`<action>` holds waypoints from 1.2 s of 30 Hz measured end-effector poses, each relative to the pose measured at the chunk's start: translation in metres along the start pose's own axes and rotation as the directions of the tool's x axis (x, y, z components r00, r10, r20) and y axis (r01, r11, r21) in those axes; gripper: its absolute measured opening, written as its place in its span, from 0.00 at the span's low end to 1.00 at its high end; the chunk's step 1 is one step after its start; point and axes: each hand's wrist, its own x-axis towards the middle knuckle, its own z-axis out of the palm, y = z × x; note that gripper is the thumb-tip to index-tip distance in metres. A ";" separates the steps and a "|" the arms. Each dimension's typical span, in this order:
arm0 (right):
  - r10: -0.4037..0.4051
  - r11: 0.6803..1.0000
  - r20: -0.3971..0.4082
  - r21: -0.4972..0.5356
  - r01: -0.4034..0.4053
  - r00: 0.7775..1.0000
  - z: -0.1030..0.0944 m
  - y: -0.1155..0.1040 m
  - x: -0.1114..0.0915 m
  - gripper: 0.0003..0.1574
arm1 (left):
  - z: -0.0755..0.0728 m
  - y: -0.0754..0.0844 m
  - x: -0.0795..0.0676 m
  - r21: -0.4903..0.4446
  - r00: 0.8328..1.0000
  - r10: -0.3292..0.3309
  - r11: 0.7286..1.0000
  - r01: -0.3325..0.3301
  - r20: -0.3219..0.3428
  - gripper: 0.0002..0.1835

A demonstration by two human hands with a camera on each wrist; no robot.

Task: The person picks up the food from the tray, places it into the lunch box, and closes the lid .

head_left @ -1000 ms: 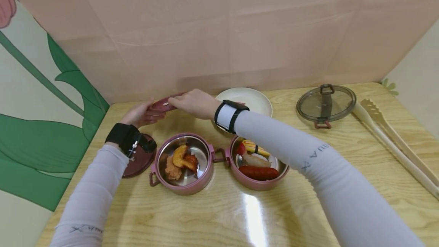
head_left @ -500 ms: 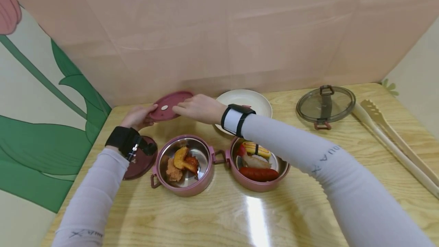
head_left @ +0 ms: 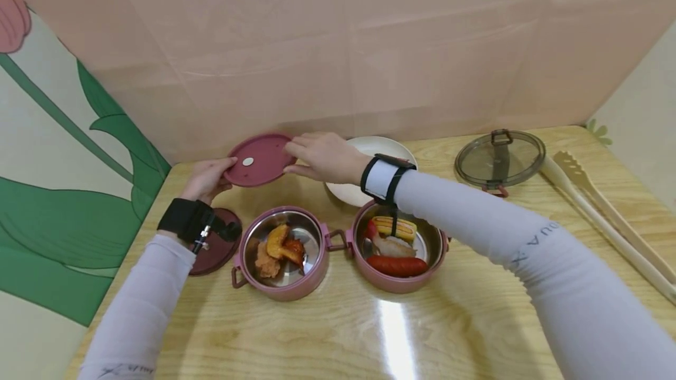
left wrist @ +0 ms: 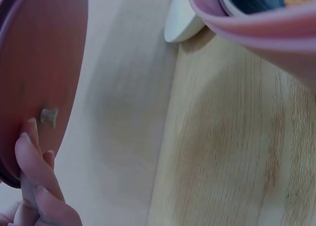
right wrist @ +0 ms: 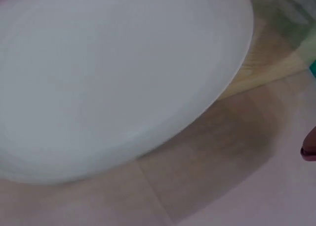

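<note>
A dusky-pink pot lid (head_left: pixel 261 163) is raised above the table's back left, tilted, its face with a pale round spot towards the head camera. My left hand (head_left: pixel 206 177) pinches its left edge; in the left wrist view, curled fingers lie against the lid (left wrist: pixel 44 63) beside a small peg (left wrist: pixel 49 117). My right hand (head_left: pixel 330 157) is at the lid's right edge, thumb and fingers spread apart; whether they touch it is unclear. Below stand a pink pot (head_left: pixel 282 295) with fried-chicken-like pieces (head_left: pixel 277 242) and another pink pot (head_left: pixel 396 286) with a sausage (head_left: pixel 397 265) and sushi-like pieces (head_left: pixel 393 228).
Another dark pink lid (head_left: pixel 216 251) lies left of the pots, under my left wrist. A white plate (head_left: pixel 345 192) sits behind them, partly covered by my right hand. At the back right are a glass lid (head_left: pixel 483 163) and long pale tongs (head_left: pixel 602 210).
The lid has turned from nearly edge-on to show its broad face. My right hand has moved right, from over the lid to its right edge; the left keeps its pinch.
</note>
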 end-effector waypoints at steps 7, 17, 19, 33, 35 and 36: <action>0.465 0.784 0.107 0.410 -0.465 0.879 -0.013 0.015 -0.005 0.22 | 0.004 0.003 -0.013 -0.019 0.997 0.073 0.997 -0.072 0.021 0.19; 0.530 0.405 0.376 0.676 -0.616 0.760 -0.025 0.023 -0.022 0.24 | 0.029 0.012 -0.036 -0.011 0.986 0.138 0.990 -0.137 0.091 0.16; 0.519 0.377 0.391 0.694 -0.614 0.760 -0.029 0.022 -0.027 0.24 | 0.034 0.014 -0.041 0.000 0.982 0.153 0.988 -0.154 0.113 0.16; 0.508 0.286 0.424 0.737 -0.612 0.749 -0.053 0.005 -0.057 0.17 | 0.064 0.012 -0.062 0.054 0.969 0.178 0.980 -0.189 0.171 0.11; 0.515 0.286 0.426 0.733 -0.617 0.744 -0.056 0.003 -0.061 0.17 | 0.067 0.013 -0.066 0.075 0.968 0.177 0.978 -0.193 0.176 0.16; 0.520 0.289 0.424 0.730 -0.619 0.742 -0.058 0.002 -0.063 0.18 | 0.069 0.012 -0.068 0.085 0.967 0.181 0.976 -0.199 0.181 0.18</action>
